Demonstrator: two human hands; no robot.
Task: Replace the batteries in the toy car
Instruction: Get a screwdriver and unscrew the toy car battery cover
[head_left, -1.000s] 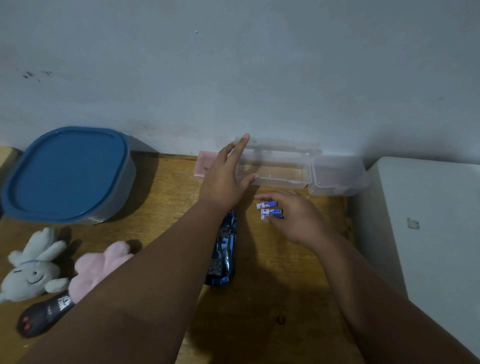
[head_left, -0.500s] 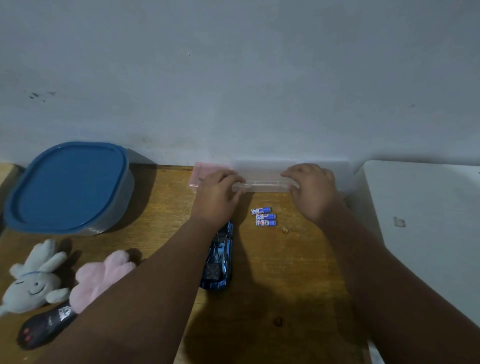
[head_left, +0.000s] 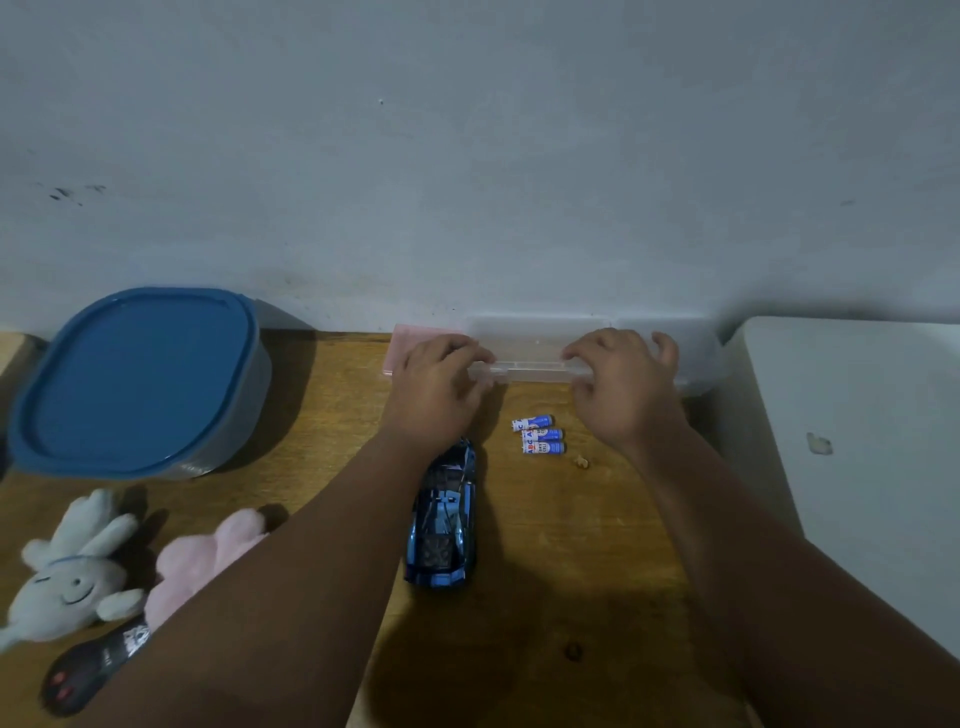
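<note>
- Head view: the clear box, just past the far end of the toy car, is gripped along its front edge by both hands.
- L hand: fingers are curled over the box's left end w/ the thumb tucked below. Nothing else is held.
- R hand: the same hold is seen at the right end, fingers hooked over the lid, little finger lifted.
- The lid looks down. A press-shut is judged likely, tho an opening can't be ruled out.
- The toy car is touched by neither hand. It sits on the table, its far end hidden under the L wrist.
- Three batts are laid side by side just right of the car's far end, apart from it.
- Progress, as judged: early. Cells are set out, but no hatch is seen opened and no cell is seen fitted. Old vs new cells can't be told.
- Prob. left to do: cover off, cells swapped, cover back on.
- The car's long axis is run near-to-far, approx toward the wall, w/ the far end tipped slightly right. Which end is the nose isn't made out.
- The batts' long axes are set crosswise to the car's.
</note>
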